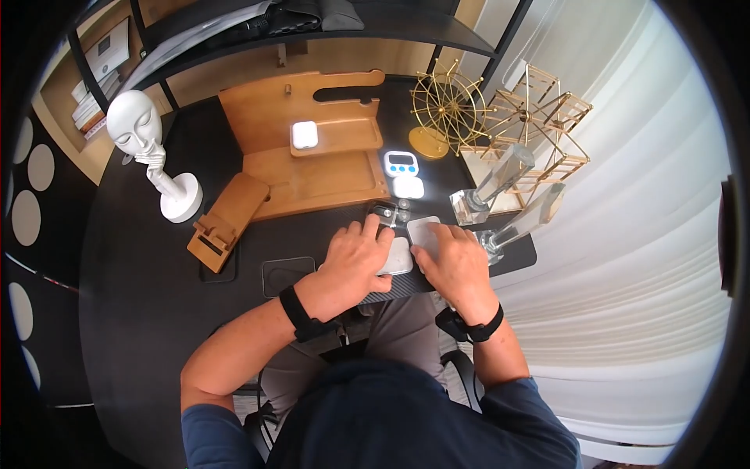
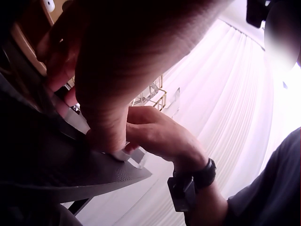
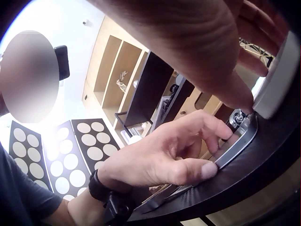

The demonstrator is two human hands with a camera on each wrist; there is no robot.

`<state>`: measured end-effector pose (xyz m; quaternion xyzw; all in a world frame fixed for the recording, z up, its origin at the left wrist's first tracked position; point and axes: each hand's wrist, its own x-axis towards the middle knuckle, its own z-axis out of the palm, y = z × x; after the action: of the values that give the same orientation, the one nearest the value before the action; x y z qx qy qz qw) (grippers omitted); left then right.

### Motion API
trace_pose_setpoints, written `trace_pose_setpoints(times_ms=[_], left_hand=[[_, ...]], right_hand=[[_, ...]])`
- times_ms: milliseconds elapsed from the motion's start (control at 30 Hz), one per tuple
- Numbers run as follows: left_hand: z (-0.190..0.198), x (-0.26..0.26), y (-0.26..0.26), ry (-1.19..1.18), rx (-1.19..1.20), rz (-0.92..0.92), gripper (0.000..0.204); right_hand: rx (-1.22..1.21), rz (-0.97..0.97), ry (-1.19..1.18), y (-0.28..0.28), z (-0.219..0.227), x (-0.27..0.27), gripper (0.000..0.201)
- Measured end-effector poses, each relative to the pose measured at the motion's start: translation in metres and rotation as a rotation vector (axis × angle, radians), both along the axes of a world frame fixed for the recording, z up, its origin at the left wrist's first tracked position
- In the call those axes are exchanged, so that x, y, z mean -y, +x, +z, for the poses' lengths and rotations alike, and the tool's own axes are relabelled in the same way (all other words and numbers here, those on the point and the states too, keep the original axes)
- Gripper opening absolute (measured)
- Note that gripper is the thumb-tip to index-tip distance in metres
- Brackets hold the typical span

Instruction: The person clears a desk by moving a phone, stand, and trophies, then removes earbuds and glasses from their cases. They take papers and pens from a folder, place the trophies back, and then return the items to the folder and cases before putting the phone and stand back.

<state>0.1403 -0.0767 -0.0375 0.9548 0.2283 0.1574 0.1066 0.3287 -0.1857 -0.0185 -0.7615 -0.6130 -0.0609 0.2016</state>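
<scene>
My left hand [image 1: 355,258] grips a flat silver tin [image 1: 401,258] with rounded corners, which lies at the desk's front edge. In the right wrist view, the left thumb [image 3: 207,170] presses the tin's near rim [image 3: 235,151] while the fingers curve over its other side. Just to the right, my right hand [image 1: 459,266] holds a pale, rounded-corner lid [image 1: 423,227], tilted up beside the tin, its thumb along the near edge. Beyond the left fingertips sit a small dark case [image 1: 383,209] and small round metal pieces [image 1: 403,211].
A white timer [image 1: 401,162] and a white case [image 1: 408,187] stand behind the hands. A wooden organizer [image 1: 312,180] spans the back. Crystal trophies [image 1: 516,223] and gold wheel ornaments [image 1: 449,105] stand right; a white sculpture [image 1: 144,141] and wooden phone stand [image 1: 226,219] stand left.
</scene>
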Motion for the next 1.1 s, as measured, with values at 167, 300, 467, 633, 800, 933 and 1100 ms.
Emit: trace_pose_setpoints(times_ms=[167,300,467,633,800,933,1100], left_hand=[[0.004,0.000,-0.001,-0.027,-0.022,-0.001,0.064],[0.014,-0.002,-0.013,-0.016,0.064,0.019,0.060],[0.028,-0.025,-0.053,-0.066,0.184,0.153,0.048],[0.030,-0.056,-0.085,-0.245,0.356,0.328,0.029],[0.024,-0.069,-0.098,-0.247,0.432,0.362,0.026],[0.017,-0.077,-0.106,-0.109,0.427,0.393,0.028],[0.026,-0.075,-0.107,-0.169,0.394,0.414,0.029]], right_hand=[[0.045,0.030,0.046,-0.001,0.005,0.001,0.045],[0.017,0.116,0.186,-0.016,0.034,-0.022,0.039],[0.002,0.273,0.294,-0.042,0.061,-0.088,0.036],[-0.034,0.389,0.304,-0.066,0.056,-0.170,0.036],[-0.066,0.335,0.167,-0.084,0.050,-0.218,0.035],[-0.091,0.287,0.051,-0.087,0.044,-0.236,0.036],[-0.124,0.315,0.047,-0.080,0.045,-0.241,0.044]])
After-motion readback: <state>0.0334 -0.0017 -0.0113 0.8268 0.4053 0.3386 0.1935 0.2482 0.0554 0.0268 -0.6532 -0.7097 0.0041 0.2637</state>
